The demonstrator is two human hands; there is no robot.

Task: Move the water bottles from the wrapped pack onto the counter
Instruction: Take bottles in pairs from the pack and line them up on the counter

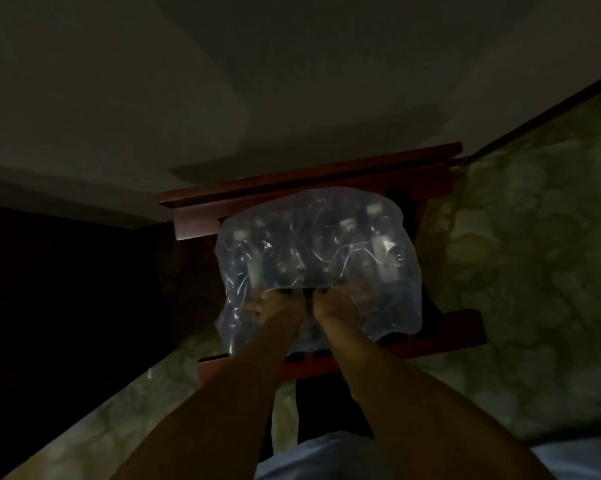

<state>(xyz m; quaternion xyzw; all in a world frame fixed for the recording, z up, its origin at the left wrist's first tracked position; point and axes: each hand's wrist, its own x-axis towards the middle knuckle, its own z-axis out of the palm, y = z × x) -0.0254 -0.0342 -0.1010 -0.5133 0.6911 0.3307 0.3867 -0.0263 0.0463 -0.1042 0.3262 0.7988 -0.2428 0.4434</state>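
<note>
The wrapped pack (pixel 318 268) sits on a dark red wooden stand (pixel 461 332) between green patterned cushions (pixel 534 271); it looks heavy with water, and its plastic is thin, soft and slippery; both the left hand (pixel 275 306) and right hand (pixel 330 304) pinch the front edge of the wrap; about six bottle caps (pixel 373 209) show, but it is too dark to count well; no bottle is out yet.

Both my arms reach fwd, bare forearms nearly parallel, converging. My left hand (pixel 273 308) and right hand (pixel 328 306) sit side by side, almost touching, fingers curled tight w/ knuckles up, fingertips hidden. Wrists straight.
</note>
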